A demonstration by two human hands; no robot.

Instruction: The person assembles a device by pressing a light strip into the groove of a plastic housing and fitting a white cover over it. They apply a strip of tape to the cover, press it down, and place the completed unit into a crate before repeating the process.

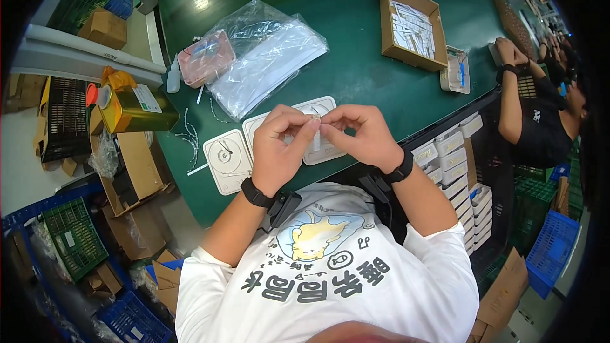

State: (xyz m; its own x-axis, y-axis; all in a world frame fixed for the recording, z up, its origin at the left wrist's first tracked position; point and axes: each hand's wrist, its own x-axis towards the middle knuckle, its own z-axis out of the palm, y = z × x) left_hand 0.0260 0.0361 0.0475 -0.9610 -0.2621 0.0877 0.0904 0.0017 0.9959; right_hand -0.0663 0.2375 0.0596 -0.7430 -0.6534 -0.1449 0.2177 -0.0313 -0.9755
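Observation:
My left hand [279, 143] and my right hand [362, 136] meet above the near edge of the green table. Both are closed, thumbs and forefingers pinching a small whitish piece [316, 116] between them. Its exact kind is too small to make out. White plastic casings lie in a row under and beside my hands. The leftmost casing [223, 174] shows a round coil in its middle; a second is mostly covered by my left hand. Another casing [327, 103] shows behind my fingertips.
Beyond my hands lie a clear plastic bag [273, 57] of white sheets, a pink tray [206, 57] and a small bottle [173, 76]. A cardboard box [413, 57] of white strips stands far right, beside a small tray [455, 82]. A yellow can [140, 108] is left; a co-worker sits right.

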